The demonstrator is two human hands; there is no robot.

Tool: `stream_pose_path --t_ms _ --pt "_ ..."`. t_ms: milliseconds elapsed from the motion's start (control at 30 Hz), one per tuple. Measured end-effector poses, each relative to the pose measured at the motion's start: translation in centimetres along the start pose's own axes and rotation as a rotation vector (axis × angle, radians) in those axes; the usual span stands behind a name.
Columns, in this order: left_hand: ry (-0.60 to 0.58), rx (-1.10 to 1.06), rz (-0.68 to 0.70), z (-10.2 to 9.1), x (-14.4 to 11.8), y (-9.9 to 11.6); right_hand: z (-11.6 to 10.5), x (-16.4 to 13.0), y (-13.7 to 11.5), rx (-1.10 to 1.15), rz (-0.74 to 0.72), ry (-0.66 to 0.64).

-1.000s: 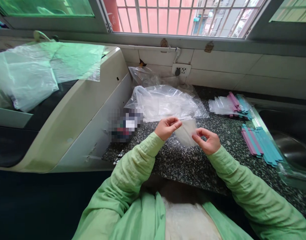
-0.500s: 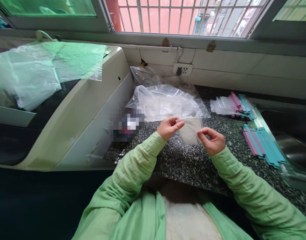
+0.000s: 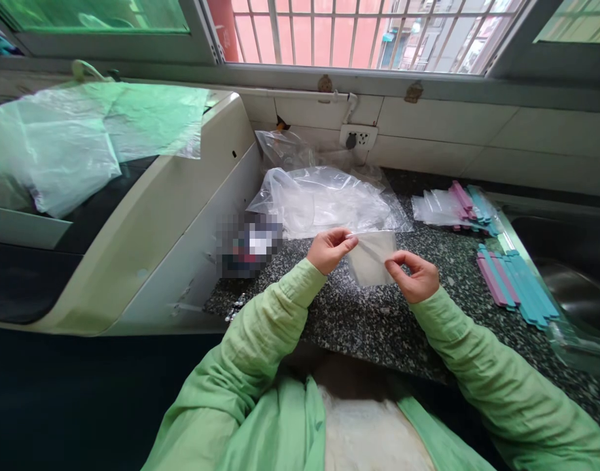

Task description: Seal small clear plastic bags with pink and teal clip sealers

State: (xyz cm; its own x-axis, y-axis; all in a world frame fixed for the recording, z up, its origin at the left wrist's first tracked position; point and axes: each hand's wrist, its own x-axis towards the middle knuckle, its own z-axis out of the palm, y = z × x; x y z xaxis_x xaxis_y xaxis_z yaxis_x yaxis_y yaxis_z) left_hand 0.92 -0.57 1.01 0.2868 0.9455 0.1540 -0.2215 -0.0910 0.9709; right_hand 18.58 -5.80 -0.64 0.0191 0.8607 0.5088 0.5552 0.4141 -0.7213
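Observation:
A small clear plastic bag [image 3: 372, 260] is held up just above the speckled dark countertop [image 3: 349, 327]. My left hand [image 3: 330, 250] pinches its upper left corner between thumb and fingers. At the bag's right edge, my right hand [image 3: 414, 276] grips it the same way. Behind the bag lies a large clear plastic bag [image 3: 329, 199] that seems to hold more thin plastic pieces. To the right rest pink and teal sealing clips [image 3: 518, 288] in a row, with a second bunch of clips [image 3: 471, 206] beside several small clear bags [image 3: 434, 207].
A bulky cream and black machine [image 3: 192, 196] stands at left, with plastic sheets [image 3: 84, 137] draped on top. A blurred-out item [image 3: 249, 245] lies beside it. At right is a metal sink [image 3: 582, 288]. A wall socket [image 3: 358, 137] sits below the barred window.
The small bag has tilted and creased slightly between my hands. My right hand has shifted a little to the left; both hands keep their hold.

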Motion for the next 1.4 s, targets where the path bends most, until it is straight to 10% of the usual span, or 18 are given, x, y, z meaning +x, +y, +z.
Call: stream_pose_path --t_ms 1400 --pt "-0.038 0.038 0.002 0.7 -0.4 -0.9 -0.9 0.8 0.1 0.071 0.086 -0.185"
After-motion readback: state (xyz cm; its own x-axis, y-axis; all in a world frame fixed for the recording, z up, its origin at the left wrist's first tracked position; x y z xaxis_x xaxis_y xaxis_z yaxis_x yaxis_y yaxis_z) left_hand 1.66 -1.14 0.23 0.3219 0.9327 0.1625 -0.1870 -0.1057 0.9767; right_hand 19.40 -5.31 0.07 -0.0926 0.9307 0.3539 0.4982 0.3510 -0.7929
